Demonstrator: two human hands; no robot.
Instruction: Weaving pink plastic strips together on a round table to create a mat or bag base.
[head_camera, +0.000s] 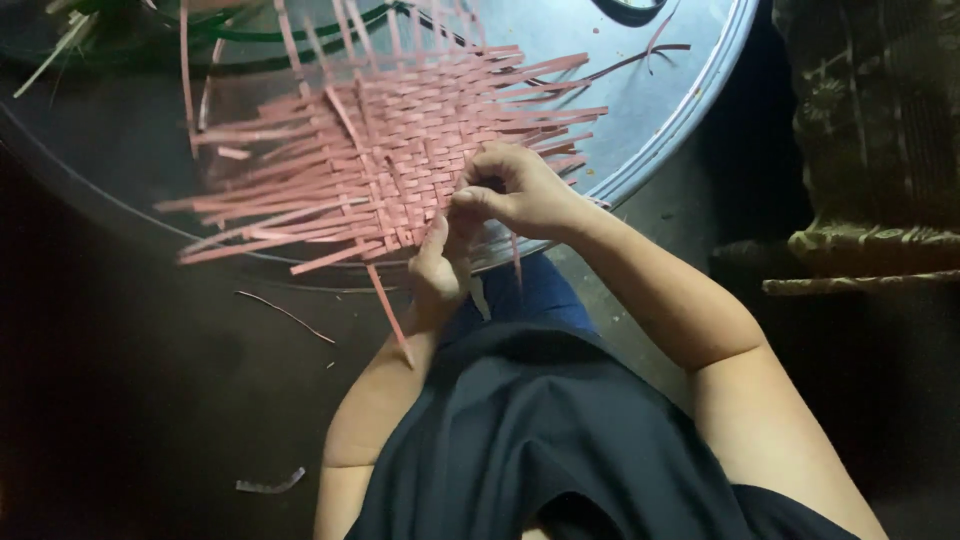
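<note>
In the upper middle of the frame a pink woven strip mat (390, 150) lies on a round metal tray (650, 110), where the right hand (520, 190) and left hand (440, 262) pinch strips at its near edge.

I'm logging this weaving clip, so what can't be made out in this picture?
Head view only:
- Strip ends under the hands: right hand and left hand cover that edge of the pink woven mat.
- Mat's far strips: cut off by the top edge.
- Green strips: blurred, cropped at the corner.
- Floor: too dark.
</note>
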